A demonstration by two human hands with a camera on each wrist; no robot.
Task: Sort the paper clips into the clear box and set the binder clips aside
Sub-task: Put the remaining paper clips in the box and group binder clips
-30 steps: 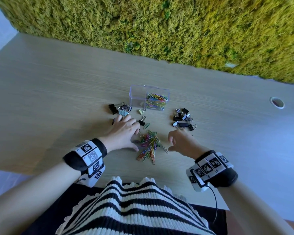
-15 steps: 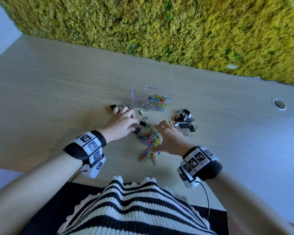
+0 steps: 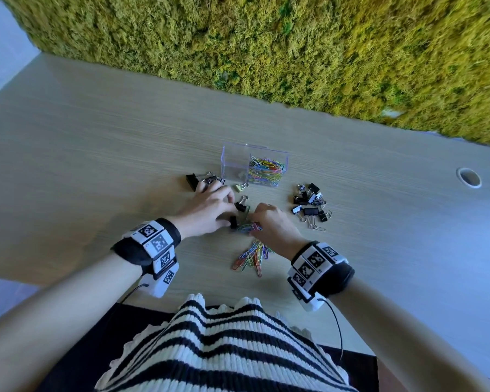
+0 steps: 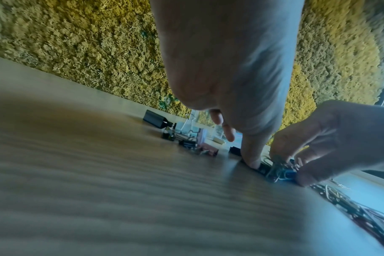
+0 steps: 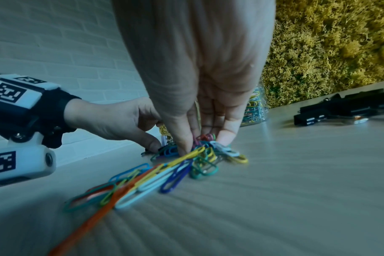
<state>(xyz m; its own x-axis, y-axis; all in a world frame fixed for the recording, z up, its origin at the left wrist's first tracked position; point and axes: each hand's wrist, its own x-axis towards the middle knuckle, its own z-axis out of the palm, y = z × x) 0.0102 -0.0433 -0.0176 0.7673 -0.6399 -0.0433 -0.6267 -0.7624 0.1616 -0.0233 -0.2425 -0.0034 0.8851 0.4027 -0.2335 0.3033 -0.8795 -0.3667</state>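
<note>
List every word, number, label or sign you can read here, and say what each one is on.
No readable words, brands or numbers.
Left wristband: black-and-white square code markers only, no letters; a tiny mark beside one is too small to read.
Right wristband: the same kind of markers, with one small mark too blurred to read.
Clear box, clips: unmarked.

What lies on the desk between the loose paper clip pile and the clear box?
In the head view, a black binder clip and a pale binder clip lie between the loose paper clip pile and the clear box.
</note>
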